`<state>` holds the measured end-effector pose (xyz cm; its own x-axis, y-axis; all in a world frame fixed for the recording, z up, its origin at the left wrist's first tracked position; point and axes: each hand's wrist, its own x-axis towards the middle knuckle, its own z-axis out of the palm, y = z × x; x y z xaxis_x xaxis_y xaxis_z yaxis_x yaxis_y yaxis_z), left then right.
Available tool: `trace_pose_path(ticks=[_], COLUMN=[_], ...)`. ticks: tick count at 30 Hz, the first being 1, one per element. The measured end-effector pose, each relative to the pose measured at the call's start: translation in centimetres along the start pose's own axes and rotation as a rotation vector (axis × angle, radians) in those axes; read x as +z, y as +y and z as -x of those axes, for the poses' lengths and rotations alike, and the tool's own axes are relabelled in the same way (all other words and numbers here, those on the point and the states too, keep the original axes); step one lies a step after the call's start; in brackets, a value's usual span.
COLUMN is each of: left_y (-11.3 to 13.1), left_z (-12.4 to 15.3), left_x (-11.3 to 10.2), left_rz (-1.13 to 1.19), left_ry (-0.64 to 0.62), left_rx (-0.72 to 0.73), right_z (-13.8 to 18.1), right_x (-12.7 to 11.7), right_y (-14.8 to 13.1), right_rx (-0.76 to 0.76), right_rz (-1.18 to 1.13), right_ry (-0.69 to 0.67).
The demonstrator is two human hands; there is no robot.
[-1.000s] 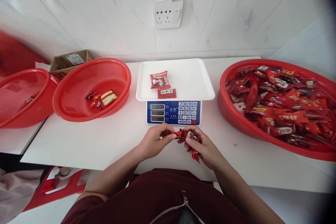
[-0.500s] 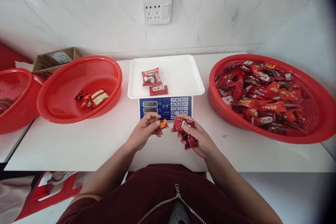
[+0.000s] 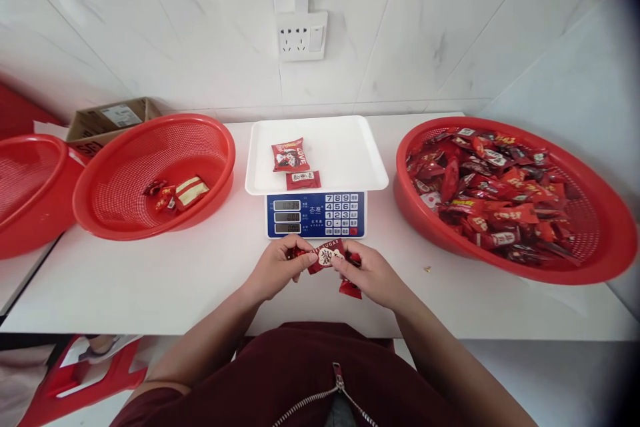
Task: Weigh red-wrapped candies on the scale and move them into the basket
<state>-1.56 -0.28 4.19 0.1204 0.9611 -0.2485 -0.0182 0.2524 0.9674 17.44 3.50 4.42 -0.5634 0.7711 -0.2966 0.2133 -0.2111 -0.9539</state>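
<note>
In front of the scale, my left hand (image 3: 280, 265) is closed, its thumb and fingers pinching the left end of a dark red candy packet (image 3: 327, 255) with a pale round label. A bit of another red wrapper shows among those fingers. My right hand (image 3: 375, 273) grips the packet's right end and also has red wrapped candy (image 3: 351, 289) poking out below its fingers. Just beyond both hands stands a blue-fronted digital scale (image 3: 316, 230) with a white tray (image 3: 345, 153). On the tray lie a square red "LOVE" candy packet (image 3: 291, 155) and a narrow red packet (image 3: 303, 180).
At right, a red plastic basket (image 3: 607, 240) holds a heap of wrapped candies. A second red basket (image 3: 110, 180) at left contains a few packets; another basket (image 3: 30, 180) stands at the far left edge. Behind them is a cardboard box (image 3: 110, 120). A tiny gold scrap (image 3: 427, 269) lies on the table.
My hands have come together and slightly nearer my body. My left hand has taken hold of the packet's other end, and the small red-and-gold candy is now mostly hidden in its fingers.
</note>
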Motion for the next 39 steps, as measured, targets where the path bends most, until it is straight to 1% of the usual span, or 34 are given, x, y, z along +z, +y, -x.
trace_pose_path(ticks=[3,5,7,9,11,12,14,16,18,21,23,25,28,30,32,34,39], left_y=[-0.1,-0.4,-0.8,-1.2,-1.5,-1.6,-1.6,-1.6,-1.5,-1.6,-1.7,-1.7,-1.7,-1.8,-2.0,-2.2,-2.2], left_z=[-0.1,-0.1,0.0,0.2,0.4,0.6,1.0,1.3,1.6,1.7,1.5,1.2,0.7,0.5,0.2,0.1,-0.1], left_x=[-0.4,-0.3,-0.2,0.0,0.1,0.2,0.2,0.3,0.4,0.8,1.2,1.7,2.5,2.8,2.9,2.9,2.3], left_rz=[0.099,0.192,0.273,0.315,0.318,0.313,0.302,0.301,0.324,0.397,0.48,0.579,0.686,0.734,0.788,0.845,0.932], left_ry=[-0.015,-0.005,0.035,0.051,0.021,0.0,-0.028,-0.034,-0.042,-0.101,-0.156,-0.208,-0.224,-0.19,-0.168,-0.176,-0.204], left_rx=[-0.019,-0.055,-0.088,-0.115,-0.144,-0.157,-0.163,-0.152,-0.158,-0.241,-0.324,-0.407,-0.503,-0.549,-0.587,-0.596,-0.578], right_z=[0.1,-0.2,-1.1,-2.5,-4.1,-4.9,-6.0,-6.2,-5.6,-3.8,-2.5,-1.5,-0.8,-0.9,-1.0,-1.1,-0.8], right_x=[-0.8,-1.2,-1.6,-2.0,-2.5,-2.6,-2.6,-2.1,-1.1,0.9,2.2,3.2,4.2,4.4,4.2,3.9,3.1], right_y=[-0.5,-0.9,-1.6,-2.5,-3.5,-4.0,-4.7,-4.7,-4.1,-2.6,-1.7,-0.9,-0.1,0.3,0.6,0.8,0.8], right_rx=[-0.027,-0.025,-0.014,-0.029,-0.111,-0.151,-0.187,-0.156,-0.124,-0.142,-0.191,-0.271,-0.448,-0.563,-0.631,-0.657,-0.651], right_rz=[0.018,0.007,-0.059,-0.171,-0.257,-0.274,-0.263,-0.219,-0.167,-0.095,-0.042,0.051,0.291,0.449,0.543,0.574,0.568], right_ry=[-0.054,-0.056,0.044,0.194,0.305,0.322,0.291,0.225,0.157,0.1,0.12,0.152,0.143,0.098,0.061,0.049,0.046])
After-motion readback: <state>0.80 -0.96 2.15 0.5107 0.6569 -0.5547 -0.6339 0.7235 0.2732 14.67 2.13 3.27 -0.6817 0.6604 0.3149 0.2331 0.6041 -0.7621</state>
